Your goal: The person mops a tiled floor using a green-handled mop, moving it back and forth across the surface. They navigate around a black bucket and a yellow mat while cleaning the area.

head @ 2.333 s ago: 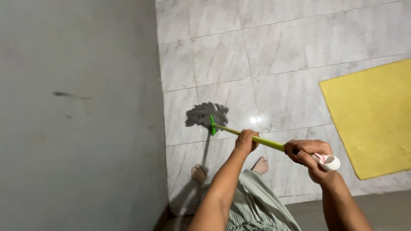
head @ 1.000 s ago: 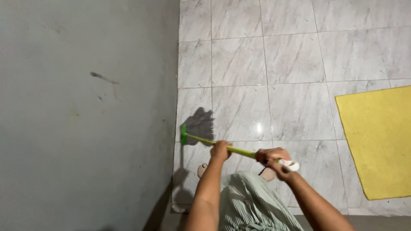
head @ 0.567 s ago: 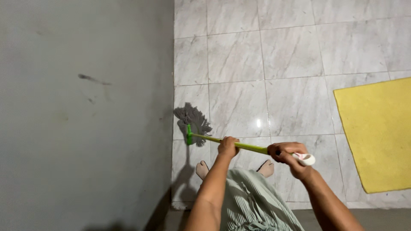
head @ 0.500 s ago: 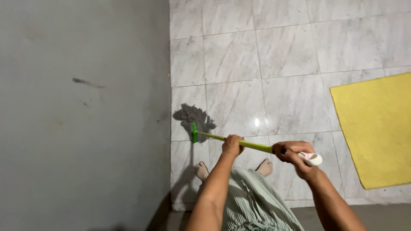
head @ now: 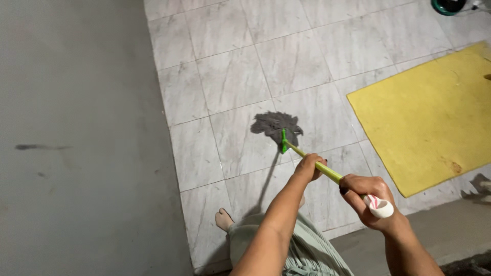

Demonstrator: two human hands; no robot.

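Nearest to us, our right hand is closed around the top end of the mop handle, just below its white cap with red stripes. A little further down the shaft, our left hand wraps the bright green handle in a full grip. Below our arms we see a pale green pleated garment and one bare foot on the tiles.

The handle is thin and lime green, slanting away from us to a green plastic clamp. From the clamp spreads the mop head, a flat fan of dark grey strings lying on the marbled grey-white floor tiles. A yellow mat lies to the right, apart from the mop head. A plain grey wall stands on the left.
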